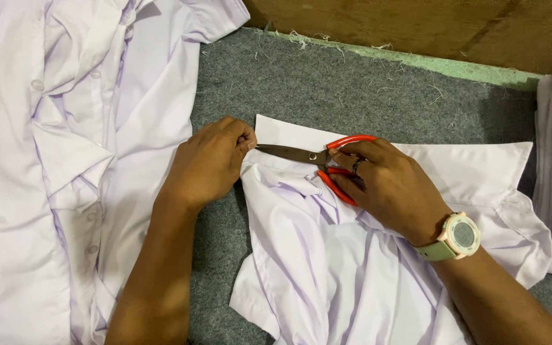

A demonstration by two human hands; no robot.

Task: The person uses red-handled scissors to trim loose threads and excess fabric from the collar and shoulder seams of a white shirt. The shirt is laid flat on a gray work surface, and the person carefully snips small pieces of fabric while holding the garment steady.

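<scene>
Now right hand (388, 185) grips scissors (317, 158) (red-handled); left hand (209, 163) pinches white shirt (327, 255) collar.

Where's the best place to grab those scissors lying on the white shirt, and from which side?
Take the scissors by the red handle loops, coming from the right, where the right hand already has fingers through them. The blades point left toward the left hand pinching the shirt edge, so that end is sharp and occupied.

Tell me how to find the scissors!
Look at the grey felt table, then the white shirt lying in its middle. By its collar, the right hand holds the scissors: the only thing with bright red handles, among all the white cloth.
</scene>
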